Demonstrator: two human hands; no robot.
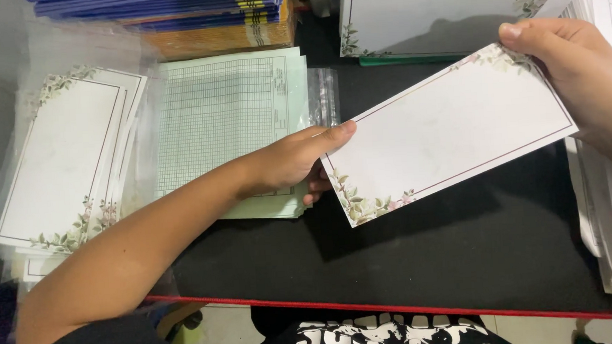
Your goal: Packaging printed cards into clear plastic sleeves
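my left hand (298,162) and right hand (584,84) pinch a floral-edged envelope (452,131) at its nine and two o'clock corners, above the black table (467,254).

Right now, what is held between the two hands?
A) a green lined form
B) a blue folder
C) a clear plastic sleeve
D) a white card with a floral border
D: the left hand and right hand each pinch an end of the white floral-bordered card above the black table.

Two hands (298,158), one held floral envelope (452,131), three envelope stacks (64,158)
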